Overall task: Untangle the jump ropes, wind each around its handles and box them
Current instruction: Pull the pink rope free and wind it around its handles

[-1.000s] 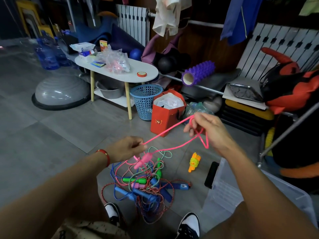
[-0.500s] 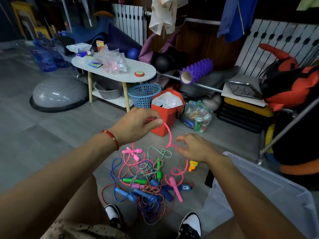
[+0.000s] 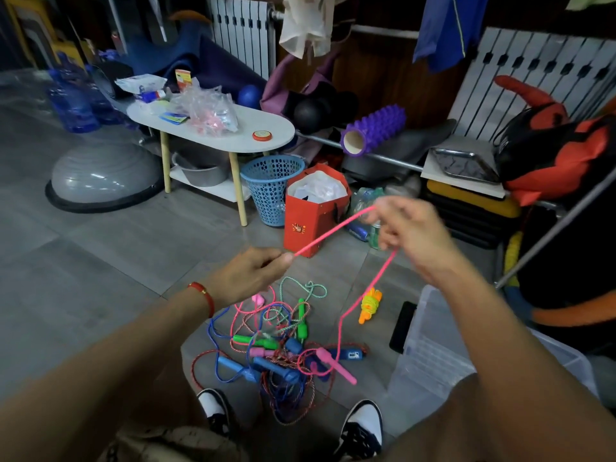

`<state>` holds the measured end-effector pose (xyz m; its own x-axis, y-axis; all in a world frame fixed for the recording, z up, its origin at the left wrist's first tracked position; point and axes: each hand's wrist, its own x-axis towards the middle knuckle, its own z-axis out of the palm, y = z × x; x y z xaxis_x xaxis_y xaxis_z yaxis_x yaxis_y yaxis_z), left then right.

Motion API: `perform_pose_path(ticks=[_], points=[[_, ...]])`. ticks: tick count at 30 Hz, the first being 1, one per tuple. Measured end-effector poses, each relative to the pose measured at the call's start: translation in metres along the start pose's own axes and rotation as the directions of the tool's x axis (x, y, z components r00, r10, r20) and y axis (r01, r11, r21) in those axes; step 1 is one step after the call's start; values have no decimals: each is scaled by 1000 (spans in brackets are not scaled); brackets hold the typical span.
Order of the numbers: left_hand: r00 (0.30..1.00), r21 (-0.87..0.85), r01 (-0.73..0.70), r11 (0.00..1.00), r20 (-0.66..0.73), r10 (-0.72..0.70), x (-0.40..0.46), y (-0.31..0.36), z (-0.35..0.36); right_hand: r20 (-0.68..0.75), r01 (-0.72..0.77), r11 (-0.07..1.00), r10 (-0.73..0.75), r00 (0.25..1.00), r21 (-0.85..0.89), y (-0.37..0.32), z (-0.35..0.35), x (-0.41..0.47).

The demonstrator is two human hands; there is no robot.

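— Head view first: what are we holding?

— Our left hand (image 3: pixel 248 275) pinches the pink jump rope (image 3: pixel 333 232) between thumb and fingertips, and the cord runs taut, up and to the right, to our right hand (image 3: pixel 413 236). That hand is blurred, but its fingers are curled round the same cord.

— And past the right hand?

— The cord drops from under it, bends near the floor, and ends at a pink handle (image 3: pixel 335 365) lying on the right edge of the tangled pile (image 3: pixel 273 348).

— What is in that pile?

— Blue, green, red-speckled and more pink cords, with green handles (image 3: pixel 301 323) and blue handles (image 3: pixel 276 368) mixed in, all on the grey floor (image 3: pixel 116 261) just ahead of our two black-and-white shoes (image 3: pixel 361 425).

— Anything already wound?

— One yellow-and-orange rope (image 3: pixel 370 305) sits as a tight bundle on the floor, just to the right of the pile and apart from it.

— Where is the box?

— A clear plastic box (image 3: pixel 430 355) stands to our right, near the bundle, with a dark flat object (image 3: pixel 403 326) against its left side. We cannot tell what lies inside the box.

— Behind all that?

— A red paper bag (image 3: pixel 313 225), a blue basket (image 3: pixel 270 188), and a white oval surface (image 3: pixel 273 135) carrying plastic bags.
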<state>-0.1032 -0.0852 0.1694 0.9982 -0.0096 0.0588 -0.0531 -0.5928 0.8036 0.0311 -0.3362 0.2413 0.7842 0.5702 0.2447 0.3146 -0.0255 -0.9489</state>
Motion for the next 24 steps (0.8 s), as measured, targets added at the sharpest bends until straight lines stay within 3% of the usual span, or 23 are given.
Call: perform_pose_path(ticks=[2,4,6,8,10,14,17,21,24], points=[[999,55,44,998,15,-45,-12,-22,-5,-93,-44,998,48,994,47,11,-28,-1],[999,77,47,996,15,-48,-16,-31,-7,-29,-112,963,108,994,-245,22,-43,-4],[1000,125,-24,992,-11,25,-12,-22,-7,100,-158,829,248,963,-537,32,-37,-8],[994,171,-106,980,-20,111,-4,1,-5,203,-119,718,346,916,-686,36,-13,-13],[980,218,-193,957,2,197,6,25,-2,277,-45,688,351,894,-725,38,18,-17],[956,344,-287,894,38,292,21,52,-1,366,154,752,124,922,-641,24,63,-22],[974,189,-222,957,0,226,22,50,-5,429,222,742,96,898,-632,7,62,-17],[990,37,-130,991,64,127,11,25,-1,523,-10,945,189,831,-326,-12,36,-16],[995,24,-40,999,87,37,-3,0,2,397,-77,992,111,911,-100,-25,4,-12]])
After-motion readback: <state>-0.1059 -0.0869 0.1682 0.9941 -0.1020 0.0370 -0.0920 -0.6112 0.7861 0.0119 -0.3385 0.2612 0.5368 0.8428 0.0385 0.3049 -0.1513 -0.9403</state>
